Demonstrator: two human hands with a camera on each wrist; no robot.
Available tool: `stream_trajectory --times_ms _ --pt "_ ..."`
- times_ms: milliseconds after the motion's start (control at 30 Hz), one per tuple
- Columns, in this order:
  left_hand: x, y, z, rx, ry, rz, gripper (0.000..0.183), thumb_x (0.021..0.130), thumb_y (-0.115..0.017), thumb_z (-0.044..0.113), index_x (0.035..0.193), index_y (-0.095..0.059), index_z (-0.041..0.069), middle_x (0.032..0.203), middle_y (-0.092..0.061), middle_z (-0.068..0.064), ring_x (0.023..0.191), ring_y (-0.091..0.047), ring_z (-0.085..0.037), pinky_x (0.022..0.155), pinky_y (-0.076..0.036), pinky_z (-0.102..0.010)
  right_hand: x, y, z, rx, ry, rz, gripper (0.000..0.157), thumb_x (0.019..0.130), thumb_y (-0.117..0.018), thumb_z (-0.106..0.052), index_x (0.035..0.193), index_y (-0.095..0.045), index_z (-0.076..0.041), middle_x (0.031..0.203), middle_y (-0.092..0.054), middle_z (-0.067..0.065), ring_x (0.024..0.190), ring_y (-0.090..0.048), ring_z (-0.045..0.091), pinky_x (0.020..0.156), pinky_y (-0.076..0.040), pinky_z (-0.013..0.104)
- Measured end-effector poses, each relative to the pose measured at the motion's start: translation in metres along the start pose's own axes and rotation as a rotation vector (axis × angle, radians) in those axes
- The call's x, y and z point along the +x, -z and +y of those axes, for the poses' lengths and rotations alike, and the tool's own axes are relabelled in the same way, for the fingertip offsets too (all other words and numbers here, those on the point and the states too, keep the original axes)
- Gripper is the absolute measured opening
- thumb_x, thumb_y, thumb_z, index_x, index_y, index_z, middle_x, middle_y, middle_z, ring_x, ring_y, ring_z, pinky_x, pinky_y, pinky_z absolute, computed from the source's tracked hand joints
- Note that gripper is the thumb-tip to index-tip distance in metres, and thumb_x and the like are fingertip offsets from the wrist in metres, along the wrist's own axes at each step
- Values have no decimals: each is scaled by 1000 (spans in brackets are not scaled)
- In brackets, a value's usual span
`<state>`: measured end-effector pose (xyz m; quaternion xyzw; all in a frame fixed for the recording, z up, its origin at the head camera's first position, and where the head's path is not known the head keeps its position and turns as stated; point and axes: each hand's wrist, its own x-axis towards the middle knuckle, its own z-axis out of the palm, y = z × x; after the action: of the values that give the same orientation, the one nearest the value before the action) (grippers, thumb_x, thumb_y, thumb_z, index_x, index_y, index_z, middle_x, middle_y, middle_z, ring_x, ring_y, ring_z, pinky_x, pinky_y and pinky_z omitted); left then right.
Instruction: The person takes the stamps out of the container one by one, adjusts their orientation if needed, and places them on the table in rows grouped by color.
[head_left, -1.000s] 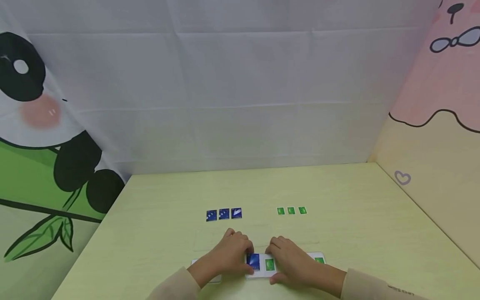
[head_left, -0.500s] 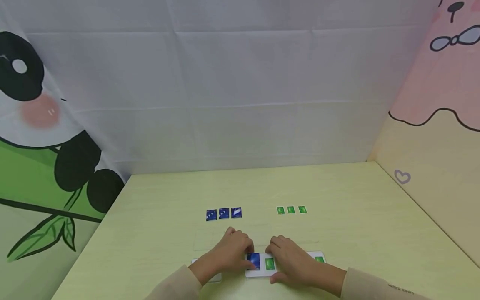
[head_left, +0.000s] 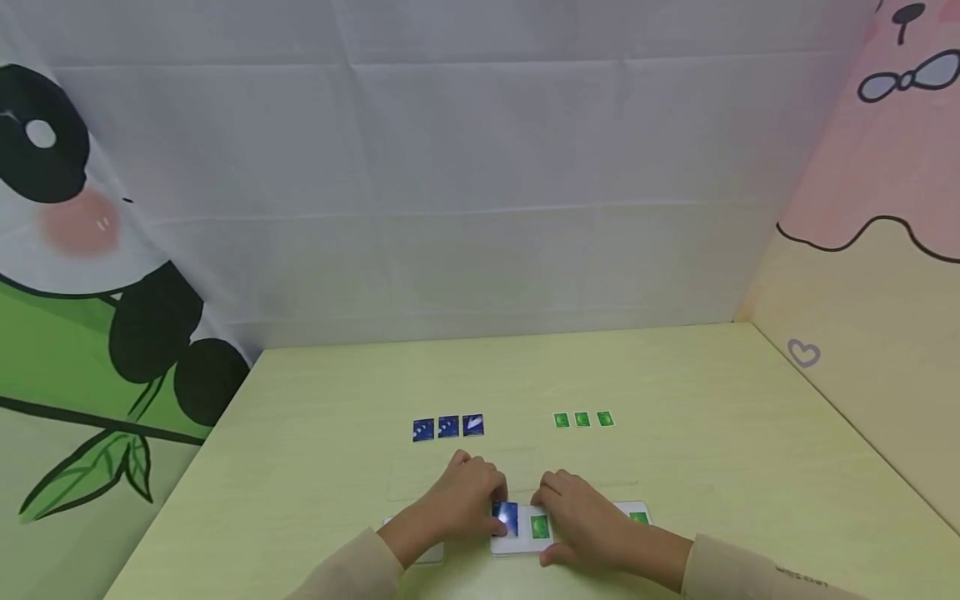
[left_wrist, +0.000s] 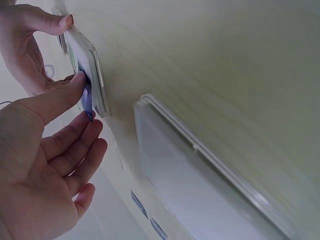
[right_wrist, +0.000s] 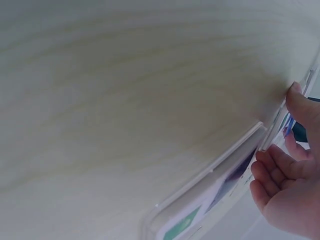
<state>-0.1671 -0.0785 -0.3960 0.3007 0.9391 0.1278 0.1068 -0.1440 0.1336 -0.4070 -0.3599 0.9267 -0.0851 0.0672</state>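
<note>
Head view: the left hand pinches a blue card at a white board's left; the right hand, half open, grips the board's right.

My left sleeve is beige; my matching right sleeve, lower right of the frame, bears small dark lettering.

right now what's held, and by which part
Left hand pinches the blue card by its left side; right hand grips the white board near its right end.
</note>
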Motion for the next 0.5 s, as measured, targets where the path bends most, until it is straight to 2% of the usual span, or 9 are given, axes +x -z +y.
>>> stream_trajectory --times_ms 500 --pt "-1 -2 -7 -34 21 8 21 73 -83 32 77 -66 22 69 -59 15 69 -46 -1 82 -29 -31 -1 0 -2 1 1 19 60 75 -73 -54 115 -61 -10 105 -57 -5 94 -47 6 89 -45 29"
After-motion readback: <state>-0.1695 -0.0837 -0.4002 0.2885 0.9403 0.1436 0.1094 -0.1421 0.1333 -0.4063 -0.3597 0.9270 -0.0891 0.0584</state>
